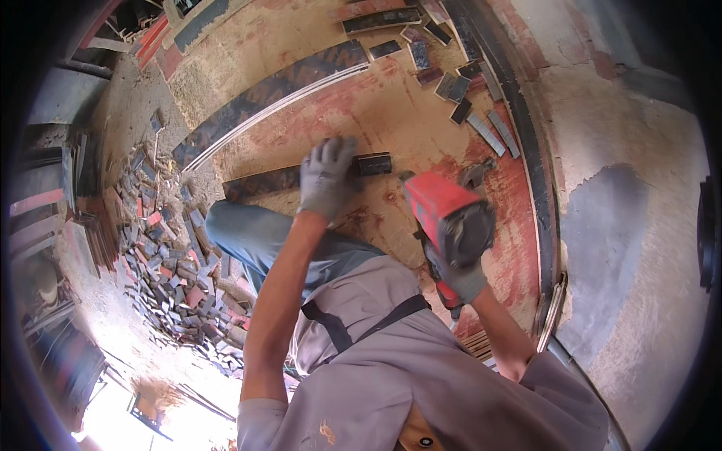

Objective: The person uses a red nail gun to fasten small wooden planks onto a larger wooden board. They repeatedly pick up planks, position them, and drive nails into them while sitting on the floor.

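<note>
My left hand [326, 179], in a grey glove, presses down on a small dark wood block [374, 163] lying at the end of a long dark strip [259, 183] on the large red-brown panel [391, 105]. My right hand [464, 279], also gloved, grips the handle of a red power nail gun [450, 219], whose nose points down at the panel just right of the block. My knee in blue trousers [252, 237] rests near the strip.
Several short dark offcuts [451, 86] lie at the panel's far right corner. A long dark plank [271, 94] crosses the panel further back. A heap of small wood scraps [169, 263] covers the floor to the left. A pale rough wall [632, 225] rises on the right.
</note>
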`<action>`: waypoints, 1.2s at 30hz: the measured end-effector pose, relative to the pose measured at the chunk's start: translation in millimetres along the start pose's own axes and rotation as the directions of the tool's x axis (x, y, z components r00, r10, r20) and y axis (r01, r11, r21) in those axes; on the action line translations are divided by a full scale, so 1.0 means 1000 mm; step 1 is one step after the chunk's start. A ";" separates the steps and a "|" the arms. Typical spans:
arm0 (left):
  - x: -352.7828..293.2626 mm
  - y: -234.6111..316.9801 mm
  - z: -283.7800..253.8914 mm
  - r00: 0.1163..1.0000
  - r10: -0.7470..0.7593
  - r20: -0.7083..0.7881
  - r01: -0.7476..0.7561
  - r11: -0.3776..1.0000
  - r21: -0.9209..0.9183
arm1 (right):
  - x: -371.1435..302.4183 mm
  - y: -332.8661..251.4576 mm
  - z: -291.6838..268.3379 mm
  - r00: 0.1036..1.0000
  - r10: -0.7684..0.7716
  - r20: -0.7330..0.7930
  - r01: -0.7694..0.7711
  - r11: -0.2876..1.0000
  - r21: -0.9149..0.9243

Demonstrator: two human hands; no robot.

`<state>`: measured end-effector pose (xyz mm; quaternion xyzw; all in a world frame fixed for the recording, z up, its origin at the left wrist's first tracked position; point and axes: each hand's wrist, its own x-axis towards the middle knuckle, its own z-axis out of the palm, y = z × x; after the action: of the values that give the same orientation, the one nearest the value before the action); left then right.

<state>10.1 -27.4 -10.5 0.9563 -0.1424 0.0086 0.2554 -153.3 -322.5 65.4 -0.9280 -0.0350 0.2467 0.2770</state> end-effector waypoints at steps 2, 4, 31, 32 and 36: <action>-0.004 -0.012 -0.016 0.998 0.020 0.067 -0.029 0.991 0.134 | -0.012 0.008 0.022 0.979 0.205 0.019 -0.192 0.873 0.448; -0.002 -0.024 -0.019 0.966 0.036 0.254 -0.079 0.984 0.158 | -0.013 -0.006 0.020 0.954 0.300 0.012 -0.286 0.896 0.339; -0.170 -0.144 -0.194 0.629 -0.687 -0.363 0.601 0.726 -0.333 | 0.244 0.040 -0.062 0.754 0.428 -0.499 -0.492 0.870 0.003; -0.171 -0.156 -0.178 0.586 -0.738 -0.334 0.552 0.665 -0.502 | 0.233 0.033 -0.056 0.761 0.348 -0.548 -0.412 0.911 0.006; -0.116 -0.157 -0.154 0.545 -0.817 -0.187 0.474 0.485 -0.735 | 0.210 0.004 -0.032 0.899 -0.159 -0.407 0.060 0.967 -0.246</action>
<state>-49.5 209.0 36.6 0.7550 0.3260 0.1174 0.5567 45.2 -299.2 -5.1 -0.9813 -0.0545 0.0177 0.1835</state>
